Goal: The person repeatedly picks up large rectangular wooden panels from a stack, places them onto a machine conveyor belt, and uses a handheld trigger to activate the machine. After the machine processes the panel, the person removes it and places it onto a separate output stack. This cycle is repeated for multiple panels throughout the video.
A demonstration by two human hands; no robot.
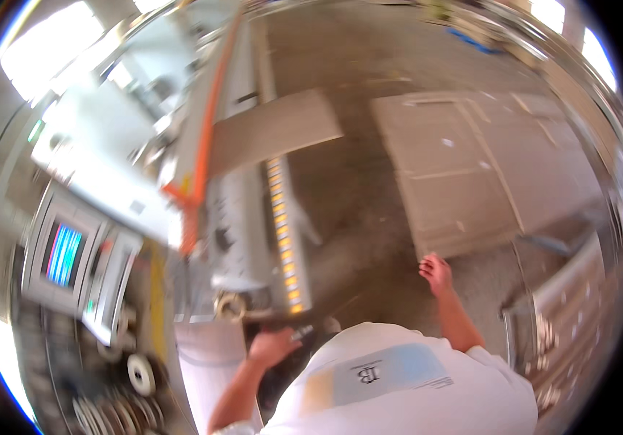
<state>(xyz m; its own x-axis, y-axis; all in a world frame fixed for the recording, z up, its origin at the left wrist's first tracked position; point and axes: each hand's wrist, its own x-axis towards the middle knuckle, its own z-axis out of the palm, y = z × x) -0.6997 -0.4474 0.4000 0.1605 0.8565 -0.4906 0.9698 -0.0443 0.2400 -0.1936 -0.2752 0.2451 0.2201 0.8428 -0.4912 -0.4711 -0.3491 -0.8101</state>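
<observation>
My left hand [275, 347] reaches forward low in the view, beside a pale tan roll [230, 306] at the near end of a long machine [235, 254]. Motion smears its fingers; a small dark and whitish patch shows by the fingertips, and I cannot make out whether it is held. My right hand [436, 273] is out to the right with loosely bent fingers, slightly apart and nothing visible in them. It appears over the near edge of large flat brown sheets [464, 174]. Further ahead, a brown board [275, 134] lies across the machine, its right end overhanging.
An orange beam [213, 109] runs along the machine, with a yellow-and-white strip [283, 235] on its right side. A control panel with a lit screen [65, 254] stands left. Several reels [141, 373] sit below it. A stack of brown panels [580, 312] is at right.
</observation>
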